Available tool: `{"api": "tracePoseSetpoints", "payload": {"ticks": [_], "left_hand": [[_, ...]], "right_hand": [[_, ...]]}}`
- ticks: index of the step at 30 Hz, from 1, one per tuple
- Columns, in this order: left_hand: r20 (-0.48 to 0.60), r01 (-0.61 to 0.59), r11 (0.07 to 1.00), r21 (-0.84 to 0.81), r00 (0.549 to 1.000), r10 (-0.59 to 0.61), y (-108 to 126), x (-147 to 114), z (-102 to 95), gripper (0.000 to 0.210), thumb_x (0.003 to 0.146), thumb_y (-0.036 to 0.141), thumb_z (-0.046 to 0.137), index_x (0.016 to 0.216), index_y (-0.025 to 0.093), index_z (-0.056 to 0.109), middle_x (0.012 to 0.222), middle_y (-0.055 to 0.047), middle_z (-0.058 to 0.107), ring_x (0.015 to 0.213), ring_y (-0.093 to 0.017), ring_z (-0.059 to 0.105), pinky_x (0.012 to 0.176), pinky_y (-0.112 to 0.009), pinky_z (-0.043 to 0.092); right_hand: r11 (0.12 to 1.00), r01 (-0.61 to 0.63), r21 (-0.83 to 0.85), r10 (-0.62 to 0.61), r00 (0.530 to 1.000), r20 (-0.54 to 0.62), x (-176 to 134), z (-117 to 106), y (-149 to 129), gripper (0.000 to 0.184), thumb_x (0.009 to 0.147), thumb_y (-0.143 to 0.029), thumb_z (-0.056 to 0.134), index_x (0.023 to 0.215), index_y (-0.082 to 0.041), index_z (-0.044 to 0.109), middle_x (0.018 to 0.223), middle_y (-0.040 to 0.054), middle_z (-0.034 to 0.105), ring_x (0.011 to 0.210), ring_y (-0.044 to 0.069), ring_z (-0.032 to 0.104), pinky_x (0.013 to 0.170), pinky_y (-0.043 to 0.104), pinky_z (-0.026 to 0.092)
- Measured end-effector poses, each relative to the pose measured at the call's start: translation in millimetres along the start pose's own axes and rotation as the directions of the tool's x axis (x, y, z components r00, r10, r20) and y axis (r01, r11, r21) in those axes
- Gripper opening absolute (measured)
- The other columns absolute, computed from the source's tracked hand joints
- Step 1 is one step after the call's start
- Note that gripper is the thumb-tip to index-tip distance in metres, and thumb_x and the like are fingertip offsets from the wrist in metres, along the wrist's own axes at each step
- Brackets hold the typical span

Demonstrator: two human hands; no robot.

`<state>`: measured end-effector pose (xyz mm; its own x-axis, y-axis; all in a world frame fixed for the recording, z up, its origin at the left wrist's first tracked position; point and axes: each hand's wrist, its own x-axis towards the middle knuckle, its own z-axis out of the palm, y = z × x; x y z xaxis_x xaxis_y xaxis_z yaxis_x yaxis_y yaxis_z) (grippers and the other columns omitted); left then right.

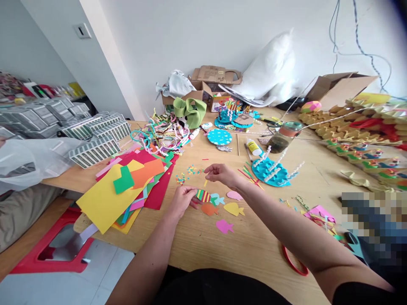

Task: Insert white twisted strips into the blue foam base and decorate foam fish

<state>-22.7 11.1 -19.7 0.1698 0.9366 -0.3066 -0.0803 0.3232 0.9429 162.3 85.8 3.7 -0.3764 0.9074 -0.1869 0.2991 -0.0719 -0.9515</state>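
Note:
My left hand [183, 200] pinches a striped paper fish [204, 195] in green, yellow and red by one end, just above the table. Above the fish, my right hand [220, 174] is closed at the fingertips on a thin yellow paper strip [205, 183] that hangs downward. Around the held fish lie plain paper fish: a light blue fish [217, 199], an orange fish [209, 209], a yellow fish [234, 209], and two pink ones, a pale fish [234, 195] and a darker fish [224, 226]. Small paper dots [181, 178] are scattered beyond my hands.
Coloured paper sheets [108, 199] are piled at left. Paper strips [249, 174], a glue bottle [253, 147], a blue egg-carton piece [271, 173] and a jar [286, 137] stand or lie beyond my right arm. Red-handled scissors [295, 263] partly show below it. Another person's leg [25, 216] is at left.

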Motion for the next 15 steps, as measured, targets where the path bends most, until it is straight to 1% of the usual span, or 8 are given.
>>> {"api": "tracePoseSetpoints", "payload": {"ticks": [2,3,4,7,9,11,13,15], "left_hand": [[-0.006,0.008,1.000,-0.005,1.000,-0.008,1.6,-1.0,1.0,0.028,0.069,0.029,0.059,0.083,0.007,0.067,0.064,-0.009,0.070,0.054,-0.020,0.067,0.036,-0.021,0.047],[-0.003,0.005,1.000,-0.006,1.000,-0.005,2.1,-1.3,1.3,0.028,0.068,0.029,0.059,0.083,0.007,0.068,0.063,-0.008,0.070,0.053,-0.020,0.067,0.036,-0.021,0.047],[-0.008,0.005,1.000,-0.008,1.000,-0.005,2.4,-1.4,1.4,0.028,0.068,0.029,0.060,0.083,0.007,0.068,0.062,-0.008,0.070,0.053,-0.020,0.067,0.035,-0.021,0.047],[-0.022,0.010,1.000,-0.016,1.000,-0.010,1.7,-0.6,0.4,0.029,0.068,0.030,0.062,0.085,0.007,0.068,0.062,-0.008,0.070,0.052,-0.020,0.067,0.036,-0.022,0.047],[-0.030,0.016,1.000,-0.024,0.999,-0.017,0.3,0.8,-0.5,0.029,0.067,0.030,0.063,0.084,0.007,0.067,0.060,-0.009,0.069,0.052,-0.020,0.066,0.036,-0.022,0.047],[-0.033,0.021,0.999,-0.032,0.999,-0.022,-1.1,2.0,-1.0,0.030,0.067,0.031,0.063,0.084,0.007,0.067,0.060,-0.008,0.069,0.052,-0.020,0.066,0.036,-0.022,0.047],[-0.031,0.028,0.999,-0.033,0.999,-0.029,-1.9,2.7,-1.2,0.032,0.067,0.032,0.063,0.085,0.007,0.066,0.061,-0.008,0.070,0.052,-0.021,0.067,0.036,-0.022,0.047],[-0.030,0.042,0.998,-0.043,0.999,-0.043,-2.0,2.8,-1.1,0.034,0.066,0.034,0.064,0.086,0.007,0.066,0.062,-0.008,0.070,0.053,-0.021,0.067,0.037,-0.022,0.047]], "right_hand": [[0.982,-0.055,-0.181,0.034,0.993,-0.113,9.1,-14.3,3.4,0.024,0.072,-0.022,0.066,0.093,-0.013,0.060,0.066,-0.0021,0.060,0.058,0.008,0.053,0.054,0.020,0.040],[0.947,-0.105,-0.303,0.053,0.983,-0.177,13.3,-21.1,5.9,0.023,0.073,-0.021,0.065,0.094,-0.013,0.060,0.068,-0.0010,0.061,0.058,0.009,0.055,0.054,0.020,0.040],[0.918,-0.139,-0.372,0.059,0.974,-0.218,16.8,-27.2,8.5,0.022,0.073,-0.020,0.065,0.094,-0.013,0.061,0.069,0.0004,0.063,0.059,0.010,0.055,0.053,0.020,0.040],[0.839,-0.191,-0.509,0.047,0.958,-0.281,22.9,-40.9,14.7,0.015,0.074,-0.017,0.063,0.088,-0.013,0.065,0.074,0.0036,0.067,0.064,0.013,0.059,0.055,0.021,0.040],[0.774,-0.205,-0.599,0.028,0.956,-0.291,25.4,-48.1,15.2,0.011,0.076,-0.017,0.060,0.084,-0.014,0.067,0.079,0.0056,0.069,0.072,0.015,0.062,0.061,0.023,0.042],[0.699,-0.232,-0.676,0.014,0.950,-0.311,29.7,-57.8,11.7,0.014,0.080,-0.021,0.057,0.085,-0.015,0.069,0.086,0.0080,0.070,0.081,0.018,0.063,0.068,0.025,0.042],[0.619,-0.292,-0.729,0.006,0.930,-0.367,37.6,-73.0,4.5,0.021,0.084,-0.025,0.051,0.091,-0.015,0.069,0.097,0.0119,0.069,0.093,0.023,0.062,0.076,0.028,0.042],[0.533,-0.386,-0.753,0.006,0.891,-0.453,48.6,-94.1,-4.3,0.029,0.088,-0.024,0.045,0.103,-0.013,0.066,0.111,0.0182,0.064,0.108,0.028,0.055,0.086,0.035,0.039]]}}
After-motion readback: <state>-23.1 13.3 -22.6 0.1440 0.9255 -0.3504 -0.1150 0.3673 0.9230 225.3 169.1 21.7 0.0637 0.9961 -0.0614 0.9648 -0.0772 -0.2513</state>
